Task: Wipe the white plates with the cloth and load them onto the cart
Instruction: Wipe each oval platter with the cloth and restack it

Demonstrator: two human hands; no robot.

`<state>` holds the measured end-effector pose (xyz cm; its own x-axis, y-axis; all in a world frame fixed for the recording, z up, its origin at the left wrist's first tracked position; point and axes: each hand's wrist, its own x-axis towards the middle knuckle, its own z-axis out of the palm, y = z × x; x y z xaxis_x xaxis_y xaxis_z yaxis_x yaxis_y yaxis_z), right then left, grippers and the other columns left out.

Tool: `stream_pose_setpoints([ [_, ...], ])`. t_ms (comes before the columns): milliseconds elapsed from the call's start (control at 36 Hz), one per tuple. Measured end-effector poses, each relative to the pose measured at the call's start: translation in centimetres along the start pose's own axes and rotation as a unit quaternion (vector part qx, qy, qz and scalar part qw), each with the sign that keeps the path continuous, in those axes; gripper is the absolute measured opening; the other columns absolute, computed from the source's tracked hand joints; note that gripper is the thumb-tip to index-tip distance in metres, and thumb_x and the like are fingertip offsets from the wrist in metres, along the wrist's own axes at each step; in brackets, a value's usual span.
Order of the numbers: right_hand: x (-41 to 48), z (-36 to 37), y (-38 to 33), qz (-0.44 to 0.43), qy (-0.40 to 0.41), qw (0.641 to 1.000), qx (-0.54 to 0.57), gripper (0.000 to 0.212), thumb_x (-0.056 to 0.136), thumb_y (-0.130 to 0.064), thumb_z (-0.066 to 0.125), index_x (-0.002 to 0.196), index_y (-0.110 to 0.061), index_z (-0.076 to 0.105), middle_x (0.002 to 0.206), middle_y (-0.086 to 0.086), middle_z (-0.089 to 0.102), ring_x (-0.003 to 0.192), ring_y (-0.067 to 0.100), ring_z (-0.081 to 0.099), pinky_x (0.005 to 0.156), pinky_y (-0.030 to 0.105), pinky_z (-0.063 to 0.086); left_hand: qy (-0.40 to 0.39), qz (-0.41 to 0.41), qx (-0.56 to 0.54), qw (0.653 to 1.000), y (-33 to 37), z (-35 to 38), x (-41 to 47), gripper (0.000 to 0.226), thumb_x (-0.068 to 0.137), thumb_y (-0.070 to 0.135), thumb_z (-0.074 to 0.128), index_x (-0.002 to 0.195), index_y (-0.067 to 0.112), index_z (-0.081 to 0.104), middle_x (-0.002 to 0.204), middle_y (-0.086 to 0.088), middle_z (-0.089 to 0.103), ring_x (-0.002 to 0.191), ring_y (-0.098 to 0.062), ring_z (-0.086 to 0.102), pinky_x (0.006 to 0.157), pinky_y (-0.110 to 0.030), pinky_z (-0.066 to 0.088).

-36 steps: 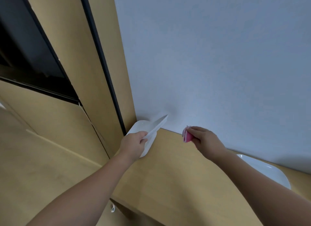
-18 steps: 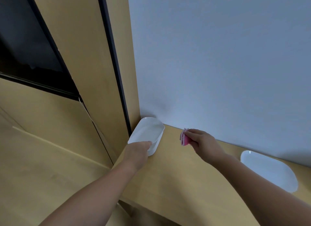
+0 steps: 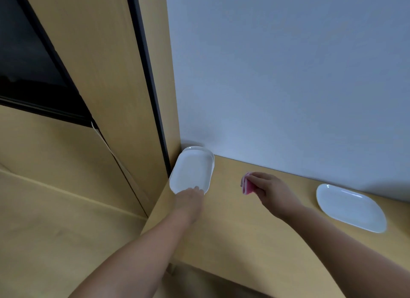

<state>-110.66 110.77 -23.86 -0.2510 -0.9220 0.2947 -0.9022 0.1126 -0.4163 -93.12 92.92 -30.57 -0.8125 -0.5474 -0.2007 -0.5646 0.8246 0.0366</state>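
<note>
Head view: stacked white plates (image 3: 192, 170) lay in the counter (image 3: 233, 231) corner, nine o'clock from the right hand (image 3: 271, 193), which pinched the pink cloth (image 3: 247, 186); the left hand (image 3: 188, 200) touched their near rim, grip indiscernible. One single plate (image 3: 350, 207) lay at three o'clock. Judged rigid, slick, breakable: hold by opposite rims.

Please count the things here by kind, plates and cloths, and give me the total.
White plates: 3, two stacked in the corner, one apart at the right
Pink cloth: 1, pinched in the right hand
Total: 4
</note>
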Motion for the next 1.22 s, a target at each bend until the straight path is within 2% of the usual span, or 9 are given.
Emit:
stream_pose_setpoints([
  [167,-0.8,-0.2,0.3,0.012,-0.002,1.0,0.0,0.045,0.087,0.008,0.055,0.081,-0.037,0.051,0.097,-0.023,0.059,0.087,0.003,0.059,0.074,0.02,0.048,-0.013,-0.004,-0.02,1.0,-0.7,0.9,1.4,0.04,0.089,-0.002,0.037,0.123,0.01,0.052,0.123,-0.004,0.051,0.107,-0.022,0.053,0.078,-0.031,0.041],
  [306,-1.7,-0.7,0.9,0.027,-0.002,1.0,-0.001,0.046,0.087,0.008,0.054,0.079,-0.037,0.051,0.097,-0.023,0.059,0.087,0.002,0.059,0.074,0.021,0.049,-0.011,-0.018,-0.026,0.999,-0.7,1.8,1.7,0.046,0.091,0.002,0.038,0.136,0.012,0.043,0.147,-0.009,0.037,0.134,-0.025,0.036,0.112,-0.037,0.028],
  [361,-2.1,-1.1,1.2,0.031,0.0,1.0,0.003,0.052,0.088,0.007,0.053,0.078,-0.043,0.046,0.096,-0.022,0.059,0.087,0.005,0.06,0.074,0.024,0.049,0.003,-0.014,-0.046,0.999,0.0,1.6,1.8,0.048,0.091,0.003,0.038,0.138,0.012,0.04,0.15,-0.009,0.035,0.137,-0.025,0.032,0.115,-0.036,0.023],
  [472,-3.3,-2.0,2.1,0.049,0.004,0.999,-0.002,0.043,0.087,0.009,0.054,0.079,-0.033,0.054,0.094,-0.024,0.058,0.085,0.003,0.059,0.073,0.024,0.05,0.041,0.028,-0.096,0.994,2.6,0.6,2.2,0.022,0.088,0.003,0.037,0.102,0.013,0.05,0.12,-0.001,0.051,0.107,-0.023,0.048,0.09,-0.03,0.038],
  [667,-8.0,-4.9,4.9,0.116,0.029,0.993,-0.012,0.051,0.094,0.002,0.05,0.077,-0.046,0.045,0.096,-0.021,0.059,0.086,0.006,0.059,0.069,0.028,0.052,0.031,0.087,-0.119,0.989,9.7,-0.6,3.3,0.013,0.088,0.004,0.038,0.082,0.016,0.039,0.087,0.001,0.044,0.085,-0.024,0.054,0.06,-0.031,0.034],
  [750,-10.9,-6.4,6.7,0.144,0.039,0.989,-0.004,0.05,0.095,0.002,0.048,0.076,-0.044,0.043,0.096,-0.02,0.06,0.088,0.009,0.061,0.068,0.03,0.053,0.023,0.102,-0.138,0.985,13.5,-0.4,3.9,0.015,0.093,0.01,0.037,0.079,0.015,0.038,0.085,-0.002,0.046,0.075,-0.023,0.051,0.06,-0.031,0.035],
  [917,-17.2,-9.1,11.3,0.196,0.059,0.979,0.015,0.045,0.093,0.008,0.047,0.076,-0.033,0.043,0.094,-0.018,0.059,0.09,0.014,0.06,0.071,0.032,0.052,-0.006,0.12,-0.206,0.971,22.2,0.0,5.9,0.014,0.094,0.012,0.042,0.091,0.007,0.055,0.092,-0.01,0.06,0.084,-0.028,0.056,0.07,-0.034,0.042],
  [1056,-21.7,-11.3,15.3,0.22,0.069,0.973,0.02,0.043,0.096,0.004,0.043,0.076,-0.034,0.041,0.095,-0.017,0.059,0.088,0.017,0.06,0.071,0.04,0.052,-0.029,0.147,-0.194,0.97,29.5,0.2,7.3,0.014,0.093,0.013,0.04,0.079,0.014,0.04,0.079,-0.004,0.049,0.074,-0.025,0.046,0.063,-0.035,0.036],
  [1222,-24.0,-13.9,19.2,0.214,0.075,0.973,0.033,0.037,0.095,0.009,0.042,0.076,-0.023,0.046,0.09,-0.017,0.056,0.082,0.014,0.058,0.074,0.035,0.049,-0.045,0.066,-0.22,0.972,34.8,1.3,10.4,0.013,0.096,0.017,0.042,0.084,0.017,0.039,0.095,-0.01,0.06,0.09,-0.031,0.058,0.065,-0.032,0.035],
])
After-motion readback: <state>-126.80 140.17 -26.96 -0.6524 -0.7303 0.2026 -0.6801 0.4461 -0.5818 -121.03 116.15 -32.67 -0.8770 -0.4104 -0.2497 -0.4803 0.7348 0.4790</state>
